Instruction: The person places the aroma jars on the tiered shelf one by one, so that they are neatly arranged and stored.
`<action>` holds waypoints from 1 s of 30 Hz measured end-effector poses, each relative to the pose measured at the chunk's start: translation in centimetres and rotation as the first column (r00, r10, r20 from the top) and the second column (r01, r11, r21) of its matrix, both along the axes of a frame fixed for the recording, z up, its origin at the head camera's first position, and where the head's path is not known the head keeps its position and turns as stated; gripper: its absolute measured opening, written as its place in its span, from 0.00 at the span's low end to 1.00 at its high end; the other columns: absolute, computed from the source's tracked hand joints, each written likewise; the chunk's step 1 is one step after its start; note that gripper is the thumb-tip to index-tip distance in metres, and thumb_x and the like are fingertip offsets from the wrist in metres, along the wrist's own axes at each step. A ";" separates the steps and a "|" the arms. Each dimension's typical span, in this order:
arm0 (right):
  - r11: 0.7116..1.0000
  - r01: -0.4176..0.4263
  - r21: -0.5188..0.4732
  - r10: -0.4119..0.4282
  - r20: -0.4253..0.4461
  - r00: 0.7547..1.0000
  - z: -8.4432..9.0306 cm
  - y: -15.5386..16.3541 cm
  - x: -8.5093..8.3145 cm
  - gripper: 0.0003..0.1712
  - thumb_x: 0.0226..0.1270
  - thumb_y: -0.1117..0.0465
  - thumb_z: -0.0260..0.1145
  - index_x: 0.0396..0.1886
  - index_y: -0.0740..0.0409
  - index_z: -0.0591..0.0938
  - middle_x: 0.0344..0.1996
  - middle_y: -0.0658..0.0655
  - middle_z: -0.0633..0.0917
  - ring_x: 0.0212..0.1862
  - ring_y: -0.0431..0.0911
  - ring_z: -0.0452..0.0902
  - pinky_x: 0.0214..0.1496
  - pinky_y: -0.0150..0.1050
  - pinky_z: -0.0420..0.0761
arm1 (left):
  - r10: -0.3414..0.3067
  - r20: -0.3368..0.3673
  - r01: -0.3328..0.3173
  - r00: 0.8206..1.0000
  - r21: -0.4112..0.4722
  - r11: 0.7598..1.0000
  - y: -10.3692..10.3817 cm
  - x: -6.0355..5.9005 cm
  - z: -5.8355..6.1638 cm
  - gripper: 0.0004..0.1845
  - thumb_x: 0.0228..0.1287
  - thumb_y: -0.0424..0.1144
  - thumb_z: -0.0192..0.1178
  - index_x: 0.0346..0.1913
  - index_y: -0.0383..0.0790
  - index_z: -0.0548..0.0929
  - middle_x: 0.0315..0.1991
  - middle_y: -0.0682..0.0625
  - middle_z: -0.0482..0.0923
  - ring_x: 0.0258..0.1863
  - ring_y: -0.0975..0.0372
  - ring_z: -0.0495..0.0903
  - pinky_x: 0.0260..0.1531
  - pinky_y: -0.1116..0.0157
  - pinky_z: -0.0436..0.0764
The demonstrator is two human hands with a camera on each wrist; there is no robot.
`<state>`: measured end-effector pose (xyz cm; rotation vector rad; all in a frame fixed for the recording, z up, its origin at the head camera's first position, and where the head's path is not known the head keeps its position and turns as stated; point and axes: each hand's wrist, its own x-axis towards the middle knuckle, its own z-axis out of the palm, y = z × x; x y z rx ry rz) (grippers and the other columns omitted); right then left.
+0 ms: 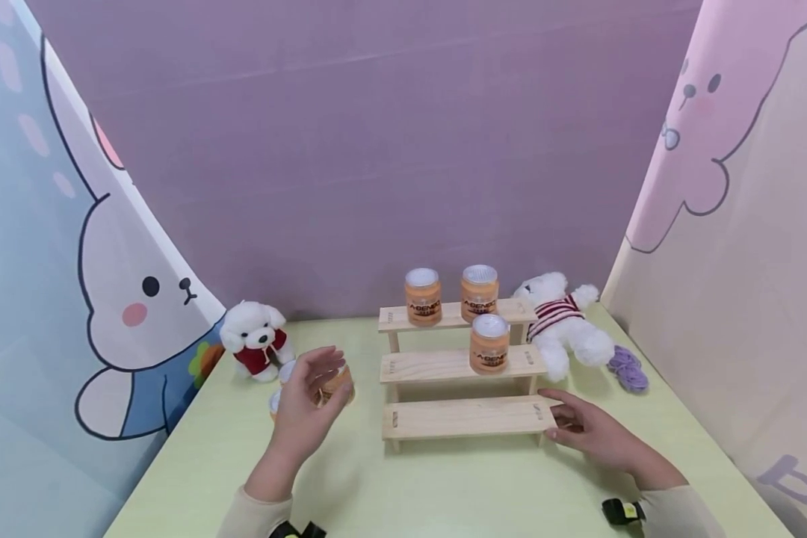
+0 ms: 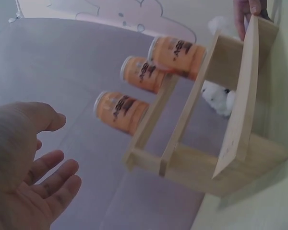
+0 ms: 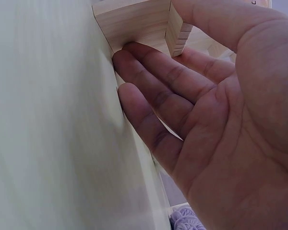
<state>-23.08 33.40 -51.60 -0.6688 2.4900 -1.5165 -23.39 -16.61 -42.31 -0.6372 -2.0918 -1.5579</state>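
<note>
My left hand (image 1: 302,415) hovers, released, left of the three-tier wooden shelf (image 1: 467,418); my right hand (image 1: 595,431) grips its lower right end. Three orange jars (image 1: 489,350) stand on its upper tiers.

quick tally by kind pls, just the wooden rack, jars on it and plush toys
Pale wooden three-tier rack: 1
Orange cylindrical jars with silvery lids, on it: 3
White plush toys in clothes: 2
Total: 6
</note>
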 end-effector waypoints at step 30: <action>1.000 -0.016 0.003 0.016 -0.015 1.000 -0.3 0.2 -0.2 0.43 0.75 0.59 0.70 0.81 0.64 0.59 0.57 0.64 0.86 0.53 0.47 0.86 0.52 0.36 0.85 | 0.361 0.088 -0.354 0.928 -0.088 0.931 -8.6 -1.9 -7.0 0.42 0.57 0.30 0.78 0.74 0.33 0.69 0.72 0.38 0.69 0.73 0.48 0.65 0.70 0.38 0.64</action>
